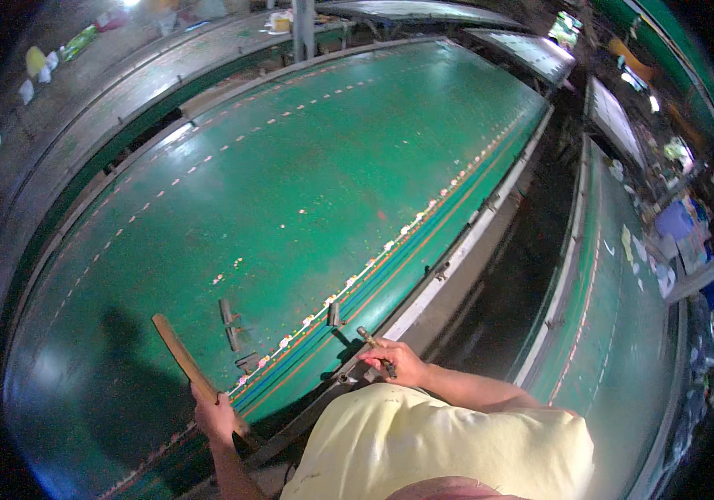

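Note:
My left hand (214, 414) is closed around the lower part of a flat wooden bar (175, 346), which slants up and left over the near end of a long green table (315, 175). My right hand (400, 365) grips a short, dark, rod-like tool (365, 335) with a metallic end, just off the table's right edge; its exact kind cannot be made out. Between the hands, a small grey metal piece (334, 315) stands near the striped edge. More small metal pieces (227, 313) lie on the green surface near the bar.
A metal rail (457, 254) with small fittings runs along the table's right side. Past a dark gap stands another green table (615, 292). A grey post (304, 33) rises behind the far left edge. Containers and cloths (675, 221) are piled at the right.

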`<state>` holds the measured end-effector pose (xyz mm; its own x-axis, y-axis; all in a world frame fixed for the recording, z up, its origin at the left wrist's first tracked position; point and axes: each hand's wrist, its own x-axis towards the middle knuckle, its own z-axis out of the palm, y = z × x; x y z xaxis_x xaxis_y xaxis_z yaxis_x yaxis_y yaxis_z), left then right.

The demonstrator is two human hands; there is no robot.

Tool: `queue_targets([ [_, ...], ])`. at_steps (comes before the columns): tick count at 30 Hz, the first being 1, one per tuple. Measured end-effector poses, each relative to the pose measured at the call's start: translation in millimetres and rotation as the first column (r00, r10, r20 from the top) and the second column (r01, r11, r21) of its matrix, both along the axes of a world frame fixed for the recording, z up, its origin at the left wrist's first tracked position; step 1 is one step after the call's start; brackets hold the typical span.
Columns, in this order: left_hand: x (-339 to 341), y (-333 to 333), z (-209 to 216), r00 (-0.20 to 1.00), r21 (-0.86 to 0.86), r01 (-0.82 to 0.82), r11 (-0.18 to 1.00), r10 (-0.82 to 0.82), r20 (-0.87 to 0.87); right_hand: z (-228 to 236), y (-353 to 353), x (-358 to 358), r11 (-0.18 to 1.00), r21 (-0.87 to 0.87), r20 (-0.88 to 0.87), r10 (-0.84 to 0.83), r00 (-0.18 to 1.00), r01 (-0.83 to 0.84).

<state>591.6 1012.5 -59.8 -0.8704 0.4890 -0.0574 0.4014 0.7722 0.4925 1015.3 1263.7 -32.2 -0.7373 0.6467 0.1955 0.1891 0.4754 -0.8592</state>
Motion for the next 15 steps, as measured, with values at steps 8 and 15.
queue_targets([
  [8, 36.9, 121.5, 4.4, 0.986, -0.024, 0.16, 0.987, -0.161, -0.041, 10.9, 9.1, 1.1, 0.991, 0.021, -0.005, 0.136, 0.991, -0.136],
  [15, 85.0, 266.0, 27.2, 0.972, -0.051, 0.234, 0.971, -0.235, -0.003, 2.9, 43.8, 42.9, 1.0, -0.019, -0.122, 0.011, 0.993, -0.013],
])
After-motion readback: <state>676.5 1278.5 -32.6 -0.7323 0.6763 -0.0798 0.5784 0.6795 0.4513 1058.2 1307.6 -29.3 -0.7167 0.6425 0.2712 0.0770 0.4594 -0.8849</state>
